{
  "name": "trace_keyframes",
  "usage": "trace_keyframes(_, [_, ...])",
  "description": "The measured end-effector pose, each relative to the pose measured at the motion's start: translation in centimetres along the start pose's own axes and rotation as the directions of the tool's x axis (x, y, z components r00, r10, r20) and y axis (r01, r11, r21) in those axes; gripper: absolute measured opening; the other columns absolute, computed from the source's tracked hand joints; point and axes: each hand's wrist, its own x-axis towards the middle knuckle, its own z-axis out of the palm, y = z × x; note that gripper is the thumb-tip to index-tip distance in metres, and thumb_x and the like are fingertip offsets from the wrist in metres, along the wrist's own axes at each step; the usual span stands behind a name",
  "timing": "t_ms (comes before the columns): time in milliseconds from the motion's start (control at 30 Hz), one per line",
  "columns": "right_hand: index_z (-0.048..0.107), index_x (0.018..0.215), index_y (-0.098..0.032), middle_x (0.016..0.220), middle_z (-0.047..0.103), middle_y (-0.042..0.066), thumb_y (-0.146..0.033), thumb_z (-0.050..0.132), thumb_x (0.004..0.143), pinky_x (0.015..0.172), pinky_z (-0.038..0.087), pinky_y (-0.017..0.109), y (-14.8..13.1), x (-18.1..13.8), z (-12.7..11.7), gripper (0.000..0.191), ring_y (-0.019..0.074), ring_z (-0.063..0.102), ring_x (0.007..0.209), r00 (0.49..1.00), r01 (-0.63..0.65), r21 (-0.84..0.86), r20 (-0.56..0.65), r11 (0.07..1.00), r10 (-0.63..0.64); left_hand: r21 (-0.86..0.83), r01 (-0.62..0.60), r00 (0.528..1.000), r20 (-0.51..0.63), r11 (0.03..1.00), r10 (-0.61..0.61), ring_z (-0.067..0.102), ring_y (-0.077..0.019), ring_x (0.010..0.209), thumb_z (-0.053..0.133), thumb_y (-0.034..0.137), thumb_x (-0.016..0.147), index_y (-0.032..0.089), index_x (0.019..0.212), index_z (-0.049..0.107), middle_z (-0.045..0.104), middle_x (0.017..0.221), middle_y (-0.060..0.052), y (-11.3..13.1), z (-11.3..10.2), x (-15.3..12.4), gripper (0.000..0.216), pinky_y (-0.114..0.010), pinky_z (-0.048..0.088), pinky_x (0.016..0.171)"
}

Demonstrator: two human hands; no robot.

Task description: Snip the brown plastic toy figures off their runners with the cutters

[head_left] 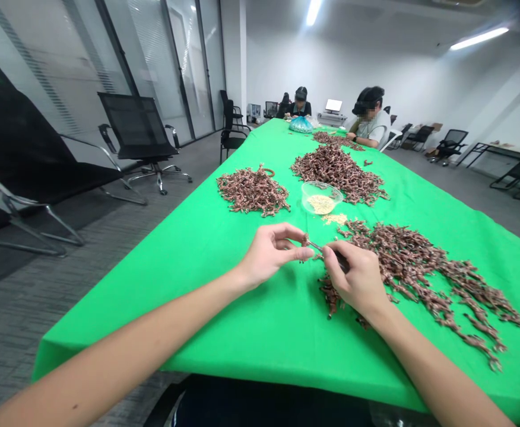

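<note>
Between the thumb and fingers of my left hand (272,252) is a small brown piece (305,239), partly hidden by the fingertips. My right hand (358,276) is closed around a slim tool (316,245) with a metal tip and a dark handle. The tip meets the small brown piece or lies right beside it. Under and to the right of my right hand spreads a heap of similar brown, knobbly pieces (411,255), some strung out in rows. Just beyond my hands sits a clear plastic bowl (316,191) holding pale yellow granules (321,204), with more granules spilled beside it.
A green cloth (189,302) covers the long table. Another brown pile (253,190) lies to the left, and a larger one (335,169) behind the bowl. Farther off are a blue-green bag (301,124) and a seated person (371,126) at right. Black chairs (139,127) stand along the left.
</note>
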Motion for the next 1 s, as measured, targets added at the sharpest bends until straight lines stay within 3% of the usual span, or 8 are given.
trace_keyframes(233, [0.063,0.077,-0.017,0.064,0.059,0.000,-0.036,0.051,0.096,0.056,0.035,0.025,-0.10,0.16,0.03,0.029,0.0110,0.051,0.055,0.997,-0.064,0.039,0.043,0.997,0.063,0.013,-0.003,1.000,-0.024,1.000,0.003,0.068,-0.0159,0.071,0.090,0.026,0.059,0.012,0.091,0.071,0.074,0.093,-0.009,-0.30,-0.06,0.04,0.039,-0.029,0.055,0.069])
trace_keyframes(500, [0.063,0.078,-0.018,0.062,0.055,-0.003,-0.035,0.052,0.096,0.056,0.035,0.025,0.45,0.31,-0.29,0.026,0.0102,0.048,0.054,0.993,-0.113,0.140,-0.025,0.984,0.118,-0.007,0.016,0.998,-0.066,1.000,-0.016,0.069,-0.0180,0.084,0.084,0.025,0.069,0.013,0.095,0.074,0.075,0.094,-0.009,-0.46,-0.42,0.29,0.030,-0.033,0.054,0.084])
trace_keyframes(700, [0.061,0.076,-0.019,0.059,0.049,-0.004,-0.035,0.052,0.096,0.055,0.033,0.025,0.60,0.39,-0.42,0.028,0.0098,0.043,0.053,0.988,-0.147,0.171,-0.026,0.974,0.154,-0.069,0.005,1.000,0.025,0.998,-0.003,0.067,-0.0192,0.100,0.078,0.019,0.077,0.016,0.103,0.073,0.074,0.103,-0.008,-0.60,-0.51,0.32,0.027,-0.035,0.048,0.096])
trace_keyframes(1000, [0.061,0.077,-0.019,0.061,0.050,-0.004,-0.034,0.052,0.096,0.057,0.033,0.025,0.69,0.28,-0.35,0.026,0.0099,0.044,0.055,0.990,-0.132,0.194,-0.014,0.972,0.137,-0.124,-0.039,0.992,0.116,0.991,0.053,0.062,-0.0180,0.105,0.070,0.014,0.084,0.016,0.111,0.064,0.068,0.107,-0.007,-0.53,-0.42,0.25,0.028,-0.034,0.044,0.100])
